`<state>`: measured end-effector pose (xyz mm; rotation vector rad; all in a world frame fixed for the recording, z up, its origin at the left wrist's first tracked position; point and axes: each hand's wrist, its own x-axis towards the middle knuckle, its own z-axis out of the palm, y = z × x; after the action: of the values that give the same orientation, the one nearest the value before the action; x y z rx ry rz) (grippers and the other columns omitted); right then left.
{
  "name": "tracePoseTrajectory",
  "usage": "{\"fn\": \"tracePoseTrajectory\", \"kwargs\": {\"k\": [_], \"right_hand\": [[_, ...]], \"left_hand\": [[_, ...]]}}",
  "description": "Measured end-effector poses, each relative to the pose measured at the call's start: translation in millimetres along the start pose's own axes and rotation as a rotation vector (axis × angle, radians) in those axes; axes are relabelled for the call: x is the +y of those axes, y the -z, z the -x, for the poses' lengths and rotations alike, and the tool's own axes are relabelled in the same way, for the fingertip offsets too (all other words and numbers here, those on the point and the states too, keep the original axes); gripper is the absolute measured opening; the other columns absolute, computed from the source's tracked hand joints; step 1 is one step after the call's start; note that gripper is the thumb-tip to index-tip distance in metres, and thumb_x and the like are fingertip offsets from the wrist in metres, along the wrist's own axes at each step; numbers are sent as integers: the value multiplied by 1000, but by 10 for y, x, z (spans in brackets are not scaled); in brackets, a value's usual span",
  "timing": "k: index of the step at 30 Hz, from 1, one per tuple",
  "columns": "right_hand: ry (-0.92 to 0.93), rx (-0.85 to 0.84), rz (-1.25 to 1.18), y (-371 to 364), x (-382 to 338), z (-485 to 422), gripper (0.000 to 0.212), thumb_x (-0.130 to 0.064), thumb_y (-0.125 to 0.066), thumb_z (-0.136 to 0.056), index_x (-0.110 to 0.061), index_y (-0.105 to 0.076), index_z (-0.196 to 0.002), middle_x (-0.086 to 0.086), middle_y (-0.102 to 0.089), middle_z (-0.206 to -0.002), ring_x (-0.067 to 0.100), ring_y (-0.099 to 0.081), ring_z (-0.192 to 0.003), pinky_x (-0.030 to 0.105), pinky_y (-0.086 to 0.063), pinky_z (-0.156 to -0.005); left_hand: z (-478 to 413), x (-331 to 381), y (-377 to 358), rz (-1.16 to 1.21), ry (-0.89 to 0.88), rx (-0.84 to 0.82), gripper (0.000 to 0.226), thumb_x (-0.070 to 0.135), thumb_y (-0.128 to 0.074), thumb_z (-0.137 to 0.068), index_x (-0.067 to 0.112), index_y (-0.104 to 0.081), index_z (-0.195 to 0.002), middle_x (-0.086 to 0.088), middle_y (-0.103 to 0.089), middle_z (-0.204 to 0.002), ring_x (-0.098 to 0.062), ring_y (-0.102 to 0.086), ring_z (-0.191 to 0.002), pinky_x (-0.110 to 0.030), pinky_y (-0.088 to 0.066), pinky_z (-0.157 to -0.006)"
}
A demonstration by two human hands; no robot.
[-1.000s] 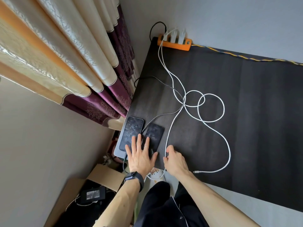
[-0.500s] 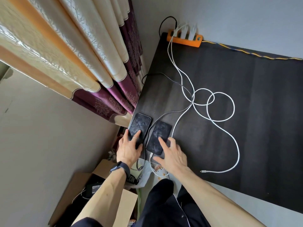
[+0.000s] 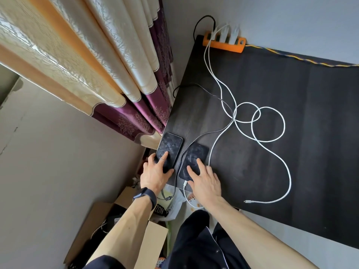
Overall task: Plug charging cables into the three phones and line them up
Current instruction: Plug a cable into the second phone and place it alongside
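Two dark phones lie side by side at the near left corner of the black table (image 3: 291,152). My left hand (image 3: 155,174) rests flat on the lower half of the left phone (image 3: 171,145), fingers spread over its screen. My right hand (image 3: 206,182) lies flat on the right phone (image 3: 196,154) in the same way. A grey braided cable (image 3: 206,135) runs between the phones and drops over the table edge. A white plug (image 3: 185,183) sits at the right phone's near end. A second white cable (image 3: 268,140) loops on the table, its free plug (image 3: 247,201) near the front edge. No third phone shows.
An orange power strip (image 3: 223,43) with white chargers sits at the table's far left corner against the wall. Curtains (image 3: 116,84) hang close to the table's left edge. Cardboard boxes (image 3: 151,239) and a plastic bag (image 3: 172,208) are on the floor below the corner.
My left hand shifted from spanning both phones onto the left one only. My right hand moved from the table edge up onto the right phone. Both phones sit slightly further apart.
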<state>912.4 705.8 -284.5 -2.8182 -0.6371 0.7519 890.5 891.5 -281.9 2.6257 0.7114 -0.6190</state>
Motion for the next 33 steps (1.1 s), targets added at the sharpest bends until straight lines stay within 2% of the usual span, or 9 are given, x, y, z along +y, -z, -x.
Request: {"fn": "tracePoseTrajectory", "kwargs": {"k": [3,5,7,17,19,22,24,29,33], "right_hand": [[40,23,69,-82,61,34,59,-39,-65,-93,-26,-46,-147,13,-30,-162,33,-45,-134,47,-47,-101],[40,19,104,-118,108,71,62,-38,-80,-80,-24,-59,-137,15,-47,-152,32,-57,-123,45,-56,-90],[39,22,111,-139,170,117,64,-37,-86,-72,-23,-65,-131,15,-54,-146,32,-62,-118,44,-59,-84],[25,26,36,-134,279,92,62,-36,-79,-81,-25,-58,-139,11,-44,-155,31,-55,-129,45,-58,-88],[32,22,2,-111,262,77,60,-34,-73,-88,-25,-52,-143,11,-36,-159,32,-48,-135,45,-55,-94],[58,-27,-26,-77,265,76,59,-33,-56,-100,-27,-34,-153,7,-13,-167,30,-27,-147,46,-43,-109],[48,-48,-63,-16,265,98,58,-32,-52,-101,-27,-30,-155,5,-8,-168,29,-22,-149,46,-38,-113],[72,85,-171,161,315,212,49,-29,-55,-98,-23,-49,-146,7,-34,-161,31,-45,-133,47,-52,-98],[5,180,-258,308,572,442,47,-33,-51,-98,-24,-51,-145,2,-40,-158,27,-43,-136,41,-50,-100]], "left_hand": [[28,87,-23,-37,16,8,73,55,-58,-88,43,-24,-152,-8,-27,-154,-34,-41,-130,-46,-51,-92],[49,123,-56,-31,28,24,73,53,-58,-89,40,-24,-153,-10,-28,-153,-33,-37,-133,-46,-49,-94],[61,151,-93,-6,28,37,73,53,-58,-89,38,-25,-153,-11,-30,-150,-31,-32,-134,-46,-49,-95],[90,192,-164,16,22,51,74,56,-59,-88,39,-26,-152,-13,-31,-147,-33,-35,-127,-46,-45,-102],[95,192,-162,33,25,46,74,55,-60,-88,39,-26,-152,-13,-30,-149,-33,-34,-129,-47,-45,-102],[89,163,-154,62,24,33,73,53,-60,-89,40,-27,-152,-12,-28,-152,-32,-31,-133,-47,-45,-102],[91,148,-147,78,18,24,73,53,-61,-88,41,-27,-152,-10,-27,-155,-31,-29,-136,-47,-47,-100],[119,155,-118,107,20,3,74,47,-64,-88,38,-28,-152,-11,-21,-159,-33,-29,-140,-47,-42,-106],[193,352,-142,66,-48,57,65,33,-63,-86,18,-43,-146,-21,-33,-151,-41,-37,-134,-46,-36,-110]]}}
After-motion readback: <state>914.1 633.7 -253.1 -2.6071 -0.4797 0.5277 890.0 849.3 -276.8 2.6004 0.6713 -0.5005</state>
